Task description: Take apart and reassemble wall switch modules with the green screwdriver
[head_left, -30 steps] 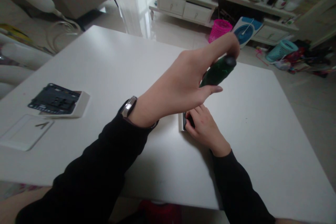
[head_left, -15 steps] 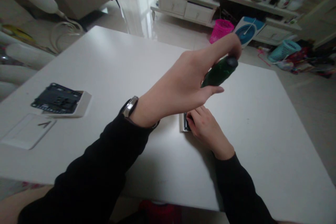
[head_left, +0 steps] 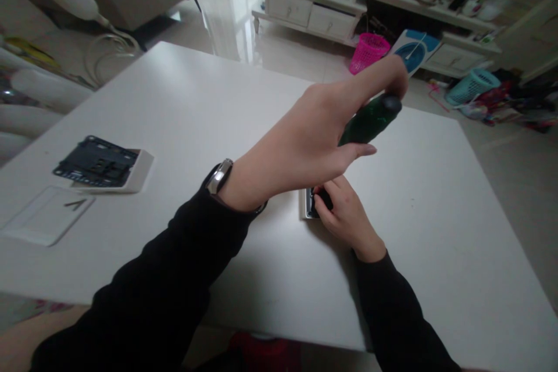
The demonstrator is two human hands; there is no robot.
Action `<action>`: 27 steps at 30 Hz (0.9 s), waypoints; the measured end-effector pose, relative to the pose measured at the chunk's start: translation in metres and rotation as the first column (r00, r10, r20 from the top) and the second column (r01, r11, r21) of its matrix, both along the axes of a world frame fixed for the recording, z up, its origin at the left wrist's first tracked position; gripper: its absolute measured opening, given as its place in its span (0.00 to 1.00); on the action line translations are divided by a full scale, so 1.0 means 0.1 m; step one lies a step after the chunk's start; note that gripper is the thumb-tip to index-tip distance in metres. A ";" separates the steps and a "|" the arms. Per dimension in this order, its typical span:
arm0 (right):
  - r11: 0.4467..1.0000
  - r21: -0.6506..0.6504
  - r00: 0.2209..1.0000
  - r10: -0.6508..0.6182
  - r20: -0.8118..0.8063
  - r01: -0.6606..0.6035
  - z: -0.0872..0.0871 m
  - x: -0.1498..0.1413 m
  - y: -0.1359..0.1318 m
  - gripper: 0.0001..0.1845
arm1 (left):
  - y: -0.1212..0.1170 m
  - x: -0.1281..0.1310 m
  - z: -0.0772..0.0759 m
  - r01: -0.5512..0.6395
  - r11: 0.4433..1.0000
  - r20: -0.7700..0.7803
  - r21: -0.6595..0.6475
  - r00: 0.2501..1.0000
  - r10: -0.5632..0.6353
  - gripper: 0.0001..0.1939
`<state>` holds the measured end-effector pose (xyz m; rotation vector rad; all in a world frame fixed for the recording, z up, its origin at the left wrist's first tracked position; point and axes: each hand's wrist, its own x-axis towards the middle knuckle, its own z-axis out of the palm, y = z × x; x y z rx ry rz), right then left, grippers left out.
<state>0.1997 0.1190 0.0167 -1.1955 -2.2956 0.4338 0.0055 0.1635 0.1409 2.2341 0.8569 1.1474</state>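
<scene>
My left hand [head_left: 314, 139] is raised over the middle of the white table [head_left: 183, 110], its fingers wrapped round the dark green handle of a screwdriver [head_left: 369, 121], with the forefinger laid over the handle's black end. The shaft points down and is hidden behind the hand. Below it, my right hand [head_left: 346, 218] presses on a small white switch panel [head_left: 305, 204] with a dark inside that lies flat on the table; its fingers are curled over the panel's right part. A watch sits on my left wrist [head_left: 218, 177].
At the table's left lie another white panel with a black inner frame [head_left: 102, 164] and a flat white cover plate [head_left: 47, 214]. Beyond the table are a pink basket [head_left: 368, 49], a teal basket [head_left: 471, 82], white drawers [head_left: 309, 11] and floor clutter.
The left hand with the screwdriver has drifted slightly right and up. The right hand's fingers have shifted a little on the panel. Nothing else moved.
</scene>
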 end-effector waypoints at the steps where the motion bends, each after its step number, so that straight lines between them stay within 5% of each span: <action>1: 1.000 -0.001 1.000 0.014 0.007 -0.014 0.01 0.00 0.00 0.06 | 0.00 0.00 0.00 0.000 1.000 0.001 0.005 1.000 0.000 0.23; 13: 1.000 0.006 0.975 -0.015 0.220 0.014 0.07 -0.06 0.00 0.03 | 0.00 0.00 -0.02 0.023 0.999 0.028 0.035 0.999 -0.024 0.24; 20: 0.972 -0.208 0.781 0.213 0.587 -0.109 0.50 -0.14 0.26 0.07 | -0.04 -0.04 0.08 0.042 0.994 0.081 0.098 0.995 -0.050 0.24; 27: 0.955 -0.266 0.679 0.281 0.679 -0.130 0.66 -0.30 0.34 0.12 | -0.13 -0.10 0.19 0.050 0.977 0.137 0.208 0.987 -0.079 0.23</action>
